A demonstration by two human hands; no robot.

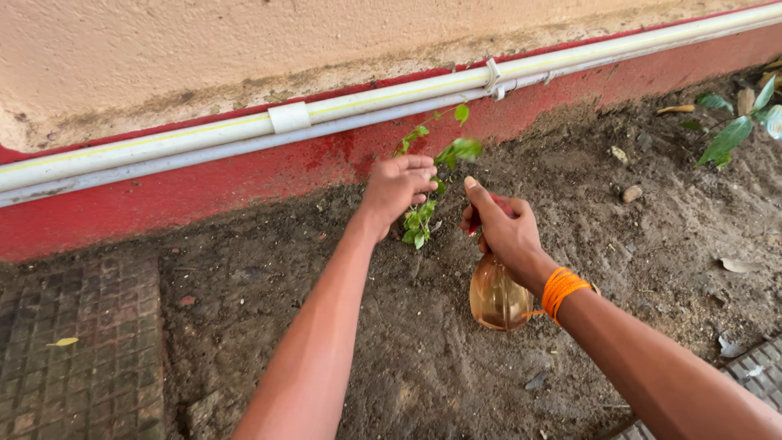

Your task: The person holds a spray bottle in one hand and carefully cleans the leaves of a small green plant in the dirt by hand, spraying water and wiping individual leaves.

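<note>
You see even, soft daylight with no hard shadows or glare. Focus is sharp at centre; the straight white plastic wall pipe (391,102) bows slightly from wide-angle distortion.

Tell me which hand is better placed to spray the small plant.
Right, most likely. The right hand already grips the amber spray bottle by its red head, thumb up, nozzle end close to the small green plant. The left hand is busy holding the plant's stem by the red wall base.

The plant (423,220) stands between the left hand (397,186) and right hand (501,228), before the wall pipes (204,138).
</note>
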